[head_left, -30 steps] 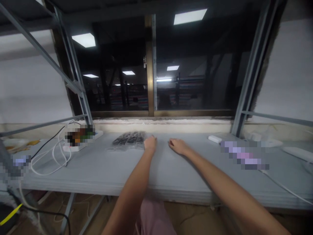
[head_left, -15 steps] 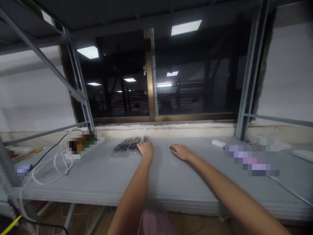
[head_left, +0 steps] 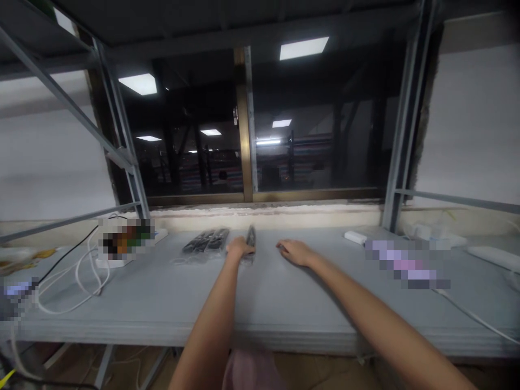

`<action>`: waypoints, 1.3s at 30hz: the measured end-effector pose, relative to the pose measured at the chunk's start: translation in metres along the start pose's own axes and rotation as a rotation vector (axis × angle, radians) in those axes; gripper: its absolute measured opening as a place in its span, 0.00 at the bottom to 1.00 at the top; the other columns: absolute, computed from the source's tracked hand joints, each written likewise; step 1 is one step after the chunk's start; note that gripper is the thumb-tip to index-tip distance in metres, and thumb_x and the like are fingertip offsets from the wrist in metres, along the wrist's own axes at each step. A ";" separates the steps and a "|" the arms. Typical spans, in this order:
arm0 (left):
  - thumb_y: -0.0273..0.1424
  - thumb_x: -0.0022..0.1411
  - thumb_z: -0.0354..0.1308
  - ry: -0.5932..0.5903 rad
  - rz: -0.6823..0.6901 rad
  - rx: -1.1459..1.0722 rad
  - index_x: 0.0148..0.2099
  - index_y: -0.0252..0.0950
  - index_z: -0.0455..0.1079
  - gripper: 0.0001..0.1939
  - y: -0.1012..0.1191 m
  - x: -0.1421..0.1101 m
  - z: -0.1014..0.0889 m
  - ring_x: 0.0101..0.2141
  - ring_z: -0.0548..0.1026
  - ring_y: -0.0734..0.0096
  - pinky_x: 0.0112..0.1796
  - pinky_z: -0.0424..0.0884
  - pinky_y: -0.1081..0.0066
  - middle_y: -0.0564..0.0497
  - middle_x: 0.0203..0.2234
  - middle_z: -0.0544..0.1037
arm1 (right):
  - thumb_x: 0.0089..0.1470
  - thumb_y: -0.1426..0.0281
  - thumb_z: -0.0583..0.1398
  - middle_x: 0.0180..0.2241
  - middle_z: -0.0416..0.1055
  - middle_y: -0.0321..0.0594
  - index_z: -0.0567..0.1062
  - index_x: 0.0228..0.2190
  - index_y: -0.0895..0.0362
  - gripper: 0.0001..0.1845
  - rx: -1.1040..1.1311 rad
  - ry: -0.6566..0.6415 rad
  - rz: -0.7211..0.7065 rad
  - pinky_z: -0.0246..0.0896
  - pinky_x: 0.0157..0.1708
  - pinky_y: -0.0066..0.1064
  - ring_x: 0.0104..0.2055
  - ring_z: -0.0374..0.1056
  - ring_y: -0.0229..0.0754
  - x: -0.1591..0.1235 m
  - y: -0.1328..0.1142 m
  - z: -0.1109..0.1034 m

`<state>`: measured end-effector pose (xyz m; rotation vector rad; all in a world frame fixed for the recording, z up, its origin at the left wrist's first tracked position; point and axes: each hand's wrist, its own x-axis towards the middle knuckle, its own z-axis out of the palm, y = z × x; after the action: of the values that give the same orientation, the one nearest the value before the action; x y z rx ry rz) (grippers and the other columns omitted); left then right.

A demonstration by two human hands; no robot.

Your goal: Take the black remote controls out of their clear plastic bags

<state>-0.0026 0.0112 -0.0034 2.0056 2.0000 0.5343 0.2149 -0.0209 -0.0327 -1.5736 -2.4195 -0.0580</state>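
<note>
My left hand [head_left: 238, 248] is at the middle of the grey shelf, its fingers closed around the lower part of a slim black item in clear plastic [head_left: 251, 236]. That item is narrow in my view, and its exact kind is not clear. Left of this hand, several similar black items in clear plastic [head_left: 205, 241] lie side by side. My right hand [head_left: 296, 252] rests on the shelf to the right, apart from the packets. Its fingers are loosely bent and apart, with nothing visible in them.
The grey metal shelf [head_left: 309, 303] is framed by uprights, with a dark window [head_left: 317, 119] behind. At left, a white power strip [head_left: 117, 262] stands among looped white cables [head_left: 77, 281]. A white power strip [head_left: 355, 237] with a blurred-out area lies at right, trailing a cable.
One black packet now stands apart from the others, at the right side of my left hand. My right hand stays in nearly the same place. The view has shifted slightly.
</note>
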 end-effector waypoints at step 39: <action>0.33 0.60 0.59 -0.289 0.045 -1.651 0.37 0.32 0.71 0.08 0.011 0.000 0.010 0.27 0.74 0.73 0.31 0.71 0.74 0.47 0.31 0.78 | 0.54 0.71 0.60 0.54 0.63 0.43 0.77 0.40 0.51 0.11 0.045 0.894 -0.343 0.58 0.53 0.46 0.58 0.52 0.50 0.001 -0.045 -0.019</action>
<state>0.0118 0.0119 -0.0072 0.9084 0.6633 1.2159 0.1774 -0.0415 -0.0093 -0.8085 -1.8861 -0.6180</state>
